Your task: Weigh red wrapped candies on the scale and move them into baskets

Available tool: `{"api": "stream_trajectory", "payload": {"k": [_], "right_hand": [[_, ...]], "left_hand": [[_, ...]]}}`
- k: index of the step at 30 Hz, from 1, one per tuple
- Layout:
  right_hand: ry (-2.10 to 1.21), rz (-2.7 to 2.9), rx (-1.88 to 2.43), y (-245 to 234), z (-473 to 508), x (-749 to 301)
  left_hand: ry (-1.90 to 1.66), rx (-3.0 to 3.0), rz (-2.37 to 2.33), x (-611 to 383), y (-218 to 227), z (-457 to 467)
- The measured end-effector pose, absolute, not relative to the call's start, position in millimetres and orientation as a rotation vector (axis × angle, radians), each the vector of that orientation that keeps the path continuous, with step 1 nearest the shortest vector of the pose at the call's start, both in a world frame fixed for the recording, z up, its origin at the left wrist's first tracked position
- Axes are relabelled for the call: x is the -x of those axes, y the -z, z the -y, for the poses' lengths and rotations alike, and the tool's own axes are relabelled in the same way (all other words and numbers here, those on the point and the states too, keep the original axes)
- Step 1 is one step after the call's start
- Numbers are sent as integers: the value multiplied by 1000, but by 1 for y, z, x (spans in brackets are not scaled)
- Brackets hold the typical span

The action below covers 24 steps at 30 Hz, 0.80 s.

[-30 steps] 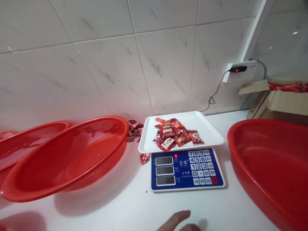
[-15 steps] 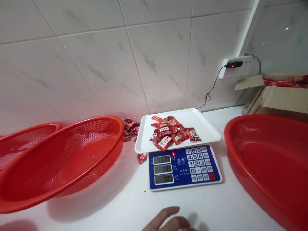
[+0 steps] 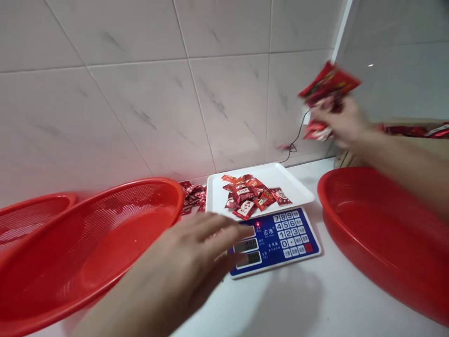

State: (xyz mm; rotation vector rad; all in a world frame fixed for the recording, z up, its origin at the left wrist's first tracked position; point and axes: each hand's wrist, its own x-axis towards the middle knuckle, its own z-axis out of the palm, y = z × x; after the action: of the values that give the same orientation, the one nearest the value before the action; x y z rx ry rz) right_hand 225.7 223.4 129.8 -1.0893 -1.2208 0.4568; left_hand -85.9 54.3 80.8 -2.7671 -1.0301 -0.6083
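Note:
My right hand [image 3: 345,121], blurred, is raised at the upper right, closed around a bunch of red snack packets [image 3: 329,84]. It is above the gap between the white tray [image 3: 298,189] and the right-hand red basket. On the tray lies a pile of small red and orange snack packets [image 3: 247,194]. The tray rests on a blue digital scale [image 3: 270,245] with a keypad. My left hand [image 3: 196,252] reaches in from the lower left with its fingers stretched out, in front of the scale's displays and covering part of them. Nothing shows in it.
Large red mesh baskets [image 3: 140,185] stand on the left, and another red basket [image 3: 351,252] on the right. Loose packets [image 3: 192,194] lie behind the tray's left edge. A cardboard box [image 3: 345,159] with red packets stands at the back right. A thin cable [image 3: 298,135] hangs by the wall.
My right hand has come into view at the upper right with packets in it. My left hand has moved up from the bottom edge to the scale. The view has shifted slightly.

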Motion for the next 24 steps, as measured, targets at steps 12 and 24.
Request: {"api": "stream_trajectory", "payload": {"k": [12, 24], "right_hand": [[-887, 1291, 985, -53, -230, -124], [-910, 1207, 973, -42, -221, -131]], "left_hand": [[929, 2271, 1711, 133, -96, -107], [588, 2191, 2073, 128, -114, -179]]}}
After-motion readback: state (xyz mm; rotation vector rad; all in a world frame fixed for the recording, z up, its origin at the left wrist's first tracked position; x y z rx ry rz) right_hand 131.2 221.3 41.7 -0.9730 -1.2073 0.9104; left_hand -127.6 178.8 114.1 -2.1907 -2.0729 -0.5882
